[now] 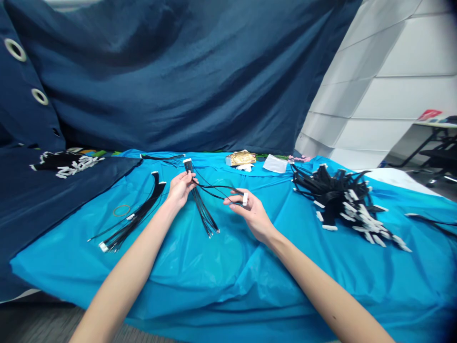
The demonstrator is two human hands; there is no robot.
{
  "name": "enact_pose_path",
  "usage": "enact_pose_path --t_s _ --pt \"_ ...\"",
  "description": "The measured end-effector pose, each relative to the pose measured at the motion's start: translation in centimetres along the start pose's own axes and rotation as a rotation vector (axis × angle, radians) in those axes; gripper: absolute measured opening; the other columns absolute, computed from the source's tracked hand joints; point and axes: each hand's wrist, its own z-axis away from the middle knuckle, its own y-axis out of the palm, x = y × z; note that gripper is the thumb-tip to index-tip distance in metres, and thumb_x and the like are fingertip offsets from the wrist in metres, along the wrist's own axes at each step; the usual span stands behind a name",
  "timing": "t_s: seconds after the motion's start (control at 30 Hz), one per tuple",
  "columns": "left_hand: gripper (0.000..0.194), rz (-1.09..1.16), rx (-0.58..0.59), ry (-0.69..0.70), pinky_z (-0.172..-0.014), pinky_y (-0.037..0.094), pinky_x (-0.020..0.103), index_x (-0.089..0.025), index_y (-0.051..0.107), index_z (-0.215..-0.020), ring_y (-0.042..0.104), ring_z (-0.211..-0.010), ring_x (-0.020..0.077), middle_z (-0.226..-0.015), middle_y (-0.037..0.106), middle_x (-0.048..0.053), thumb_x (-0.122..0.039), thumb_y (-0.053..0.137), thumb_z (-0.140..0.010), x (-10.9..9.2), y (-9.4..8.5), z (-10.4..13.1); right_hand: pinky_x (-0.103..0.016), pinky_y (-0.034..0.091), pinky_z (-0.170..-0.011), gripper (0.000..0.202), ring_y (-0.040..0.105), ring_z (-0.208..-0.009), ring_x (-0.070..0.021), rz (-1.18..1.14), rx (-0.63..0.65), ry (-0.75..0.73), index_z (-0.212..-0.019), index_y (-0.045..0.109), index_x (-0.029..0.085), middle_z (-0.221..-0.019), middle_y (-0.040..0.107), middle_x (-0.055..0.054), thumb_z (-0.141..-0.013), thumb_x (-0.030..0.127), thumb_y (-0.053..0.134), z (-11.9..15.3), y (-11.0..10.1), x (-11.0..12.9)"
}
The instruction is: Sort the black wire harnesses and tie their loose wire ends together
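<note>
Wire bundle (203,209), black and partly fanned out, is held above the blue sheet (214,281) near the middle of the table. The left hand (182,188) pinches it just below the white end piece (187,160) at its top, and the right hand (253,212) has its fingers closed around a white plug (245,199). A few strands stretch across from the left hand to that plug and look joined to it, though the fingers hide exactly how. Most strands hang apart from it, their small tips bare, so this piece seems begun and largely unfinished. Left of the hands, a second bundle (147,205) lies on the sheet with a white plug at its near end and loose strands beside it. Heaps at the right (332,188) and far left (76,164) show many white ends; whether those are complete cannot be told.
</note>
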Motion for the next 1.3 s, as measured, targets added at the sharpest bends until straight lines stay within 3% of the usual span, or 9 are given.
enact_pose_path --t_s 0.17,0.3,0.5,0.57,0.67,0.8,1.07,1.2,1.3 --pt "0.011 0.091 0.065 -0.076 -0.055 0.046 0.019 -0.01 0.054 -0.077 0.051 -0.053 0.0059 -0.067 0.053 0.001 0.0 0.048 -0.077 0.0 0.1 0.1 -0.032 0.043 -0.087 0.038 0.059 -0.094 -0.0158 -0.026 0.081 -0.032 -0.104 0.048 0.019 -0.088 0.065 -0.004 -0.072 0.029 0.066 0.4 0.3 0.3" --pt "0.015 0.07 0.171 -0.123 -0.05 0.044 0.017 -0.012 0.053 -0.084 0.049 -0.051 0.0048 -0.068 0.051 0.0 0.0 0.047 -0.076 0.0 0.2 0.3 -0.031 0.045 -0.084 0.04 0.061 -0.088 -0.0144 -0.007 0.21 -0.086 -0.108 0.046 0.019 -0.087 0.066 -0.004 -0.074 0.029 0.065 0.8 0.7 0.5" --pt "0.006 0.005 0.182 -0.154 -0.041 0.034 0.014 -0.012 0.052 -0.081 0.037 -0.042 0.0025 -0.062 0.044 -0.002 -0.008 0.048 -0.078 0.5 0.4 0.3 -0.023 0.047 -0.067 0.043 0.061 -0.081 -0.0123 0.043 0.423 -0.045 -0.113 0.048 0.017 -0.093 0.066 -0.006 -0.075 0.028 0.064 1.5 1.2 0.7" --pt "0.005 -0.089 0.196 -0.089 -0.039 0.031 0.015 -0.013 0.051 -0.079 0.035 -0.041 0.0029 -0.06 0.04 -0.004 -0.015 0.055 -0.076 0.9 0.4 0.3 -0.021 0.046 -0.062 0.041 0.061 -0.078 -0.0116 0.082 0.483 -0.038 -0.114 0.049 0.015 -0.094 0.066 -0.007 -0.077 0.03 0.06 1.7 1.5 0.9" --pt "0.02 -0.398 0.148 0.157 -0.04 0.029 0.018 -0.015 0.052 -0.077 0.036 -0.042 0.0044 -0.061 0.044 -0.004 -0.029 0.065 -0.069 1.5 0.3 0.3 -0.02 0.042 -0.059 0.034 0.06 -0.074 -0.0103 0.214 0.549 -0.095 -0.112 0.052 0.015 -0.095 0.066 -0.007 -0.082 0.031 0.053 2.0 1.9 1.1" --pt "0.028 -0.748 0.011 0.483 -0.048 0.031 0.02 -0.016 0.055 -0.073 0.041 -0.046 0.0072 -0.062 0.05 -0.003 -0.034 0.072 -0.06 1.9 0.2 0.5 -0.023 0.041 -0.071 0.03 0.058 -0.08 -0.0118 0.438 0.593 -0.225 -0.113 0.055 0.016 -0.096 0.066 -0.005 -0.085 0.025 0.049 2.3 2.3 0.9" --pt "0.026 -0.761 -0.004 0.535 -0.059 0.038 0.022 -0.018 0.06 -0.083 0.047 -0.058 0.0127 -0.071 0.056 0.002 -0.036 0.067 -0.066 1.7 0.5 0.8 -0.021 0.04 -0.077 0.038 0.053 -0.082 -0.012 0.663 0.768 -0.275 -0.115 0.057 0.02 -0.097 0.064 -0.002 -0.081 0.01 0.043 2.6 2.3 -0.4" --pt "0.023 -0.701 0.079 0.534 -0.057 0.041 0.022 -0.016 0.063 -0.073 0.051 -0.065 0.0138 -0.085 0.056 0.006 -0.038 0.056 -0.075 1.8 0.3 0.5 -0.021 0.04 -0.076 0.04 0.052 -0.082 -0.012 0.697 0.783 -0.28 -0.117 0.055 0.02 -0.094 0.064 -0.003 -0.08 0.011 0.043 2.6 2.2 -0.8" --pt "0.028 -0.601 0.13 0.465 -0.052 0.042 0.021 -0.015 0.064 -0.077 0.053 -0.063 0.0133 -0.08 0.057 0.006 -0.04 0.051 -0.079 2.0 0.3 0.3 -0.021 0.04 -0.075 0.041 0.052 -0.081 -0.0118 0.698 0.774 -0.286 -0.117 0.055 0.02 -0.095 0.064 -0.003 -0.08 0.01 0.043 2.6 2.2 -0.8"
